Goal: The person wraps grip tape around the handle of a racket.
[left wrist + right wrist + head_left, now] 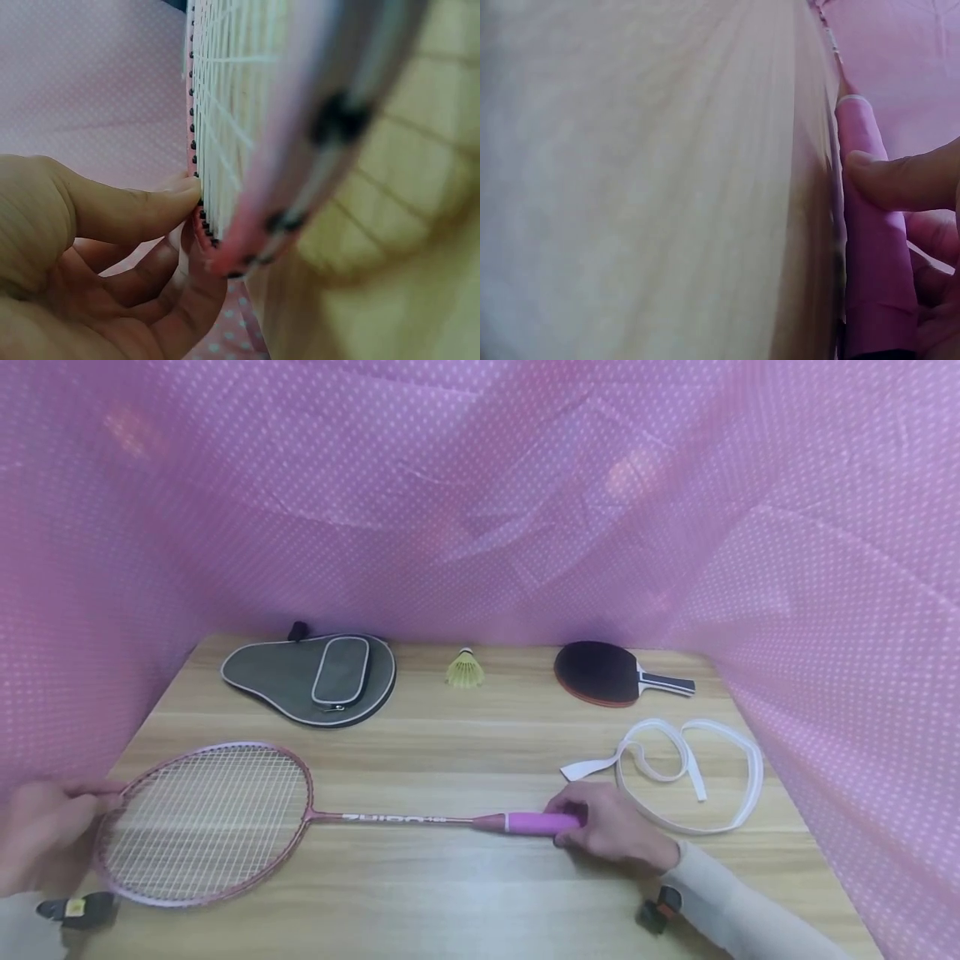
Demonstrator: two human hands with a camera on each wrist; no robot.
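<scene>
thumb [900, 180] on pink racket grip [870, 247], beside wood tabletop [645, 187]

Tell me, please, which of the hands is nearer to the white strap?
Right. The right hand grips the racket handle just beside the strap; the left hand holds the racket head, far across the table.

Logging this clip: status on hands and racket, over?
Left hand pinches pink badminton racket at head rim. Right hand grips its pink handle. Racket flat on wooden table. White strap lies apart, nothing obstructing.

White lettering runs along the badminton racket shaft [390, 818], just beyond the right hand's [611, 831] grip. It is too blurred to read. Nothing else carries writing.
</scene>
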